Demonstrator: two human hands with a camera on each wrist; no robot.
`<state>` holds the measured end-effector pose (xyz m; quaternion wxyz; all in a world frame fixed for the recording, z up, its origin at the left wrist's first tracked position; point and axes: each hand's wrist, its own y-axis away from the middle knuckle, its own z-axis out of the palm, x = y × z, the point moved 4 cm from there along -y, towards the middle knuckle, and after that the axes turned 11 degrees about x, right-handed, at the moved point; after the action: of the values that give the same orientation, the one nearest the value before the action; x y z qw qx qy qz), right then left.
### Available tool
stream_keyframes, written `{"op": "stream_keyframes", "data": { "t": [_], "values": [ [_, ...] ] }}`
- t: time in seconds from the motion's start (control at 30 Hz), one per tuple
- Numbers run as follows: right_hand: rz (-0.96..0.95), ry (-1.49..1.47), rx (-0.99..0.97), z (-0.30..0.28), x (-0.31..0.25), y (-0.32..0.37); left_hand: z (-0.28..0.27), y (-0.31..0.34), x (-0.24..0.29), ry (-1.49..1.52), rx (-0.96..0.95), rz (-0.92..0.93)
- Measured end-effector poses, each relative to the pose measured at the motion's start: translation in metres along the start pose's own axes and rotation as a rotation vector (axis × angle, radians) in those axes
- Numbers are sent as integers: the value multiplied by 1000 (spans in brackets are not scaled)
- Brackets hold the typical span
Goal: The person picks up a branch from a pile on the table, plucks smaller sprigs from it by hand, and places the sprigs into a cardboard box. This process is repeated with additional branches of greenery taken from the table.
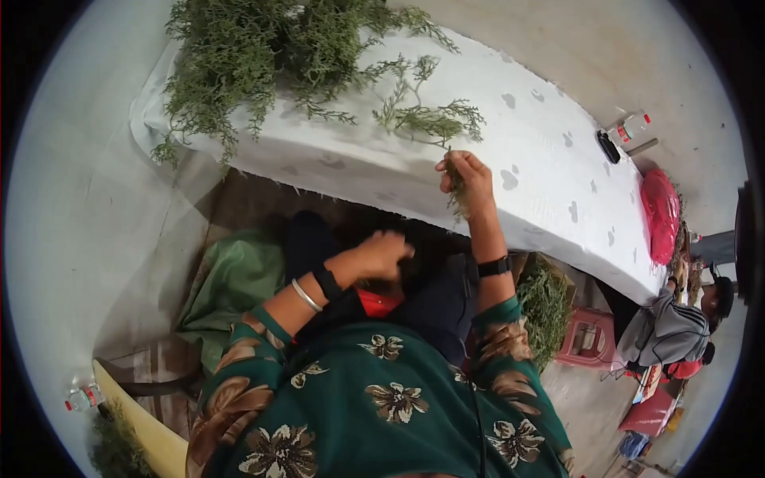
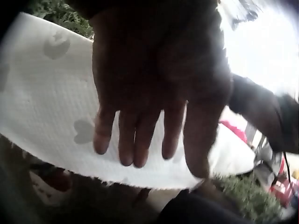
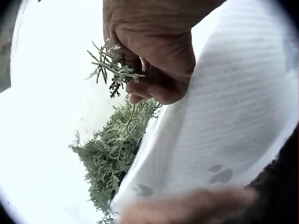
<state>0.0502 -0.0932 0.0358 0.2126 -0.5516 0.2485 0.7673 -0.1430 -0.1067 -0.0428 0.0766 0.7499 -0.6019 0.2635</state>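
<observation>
My right hand (image 1: 470, 185) pinches a small green sprig (image 3: 105, 67) between thumb and curled fingers, over the front edge of the white-covered table. Just beyond its fingertips, a looser branch (image 1: 438, 121) of the same feathery greenery lies on the cloth. My left hand (image 1: 381, 256) hovers above my lap, below the table edge, holding nothing. Its fingers (image 2: 142, 135) are extended in the left wrist view, and it shows blurred at the bottom of the right wrist view. A large heap of greenery (image 1: 255, 64) covers the table's left end.
White patterned cloth (image 1: 550, 191) covers the long table. Toward its right end are a black object (image 1: 608, 147), a bottle (image 1: 633, 127) and a red bag (image 1: 660, 215). More greenery (image 1: 546, 311) stands beside my right knee, near a pink stool (image 1: 588, 338). Another person (image 1: 661, 331) sits farther right.
</observation>
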Motion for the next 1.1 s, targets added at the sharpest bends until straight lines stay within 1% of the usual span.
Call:
{"op": "stream_keyframes", "data": {
  "t": [0.03, 0.13, 0.2, 0.23, 0.3, 0.33, 0.43, 0.47, 0.57, 0.6, 0.7, 0.73, 0.8, 0.87, 0.93, 1.0, 1.03, 1.1],
  "values": [
    [21, -36, -44, -4, 6, 8, -21, -17, -3, 288, 152, -161],
    [78, -85, -4, -12, 14, 29, -72, -48, -29, 1142, 557, -666],
    [99, -117, 21, -12, 16, 39, -98, -71, -26, 1541, 620, -755],
    [122, -58, -11, -7, 18, 42, -97, -82, -32, 1538, 612, -757],
    [161, 61, -79, 6, 21, 45, -100, -103, -46, 1609, 727, -607],
    [155, 54, -75, 10, 22, 46, -100, -111, -53, 1604, 720, -601],
    [240, 18, -196, 23, 34, 52, -91, -124, -75, 1470, 783, -721],
    [239, 16, -195, 26, 34, 56, -90, -126, -76, 1468, 781, -721],
    [13, 276, -127, 34, 22, 73, -85, -128, -75, 1301, 702, -708],
    [25, 275, -124, 32, 18, 80, -81, -126, -74, 1303, 697, -721],
    [-183, 710, -288, 21, -13, 94, -79, -127, -76, 1334, 764, -739],
    [-187, 714, -292, 17, -21, 105, -84, -128, -77, 1337, 770, -736],
    [-192, 447, -449, 10, -37, 137, -90, -131, -78, 1317, 722, -737],
    [-158, 383, -73, -13, -60, 117, -93, -132, -76, 1313, 697, -733],
    [-769, 659, 15, -13, -72, 75, -94, -132, -73, 1304, 633, -718],
    [-946, 758, -15, -2, -36, 32, -90, -129, -71, 1294, 592, -718],
    [-945, 751, -9, 6, -31, 32, -87, -127, -73, 1282, 577, -694],
    [-1036, 1122, -27, 29, -23, 29, -90, -128, -80, 1251, 554, -637]
  ]
}}
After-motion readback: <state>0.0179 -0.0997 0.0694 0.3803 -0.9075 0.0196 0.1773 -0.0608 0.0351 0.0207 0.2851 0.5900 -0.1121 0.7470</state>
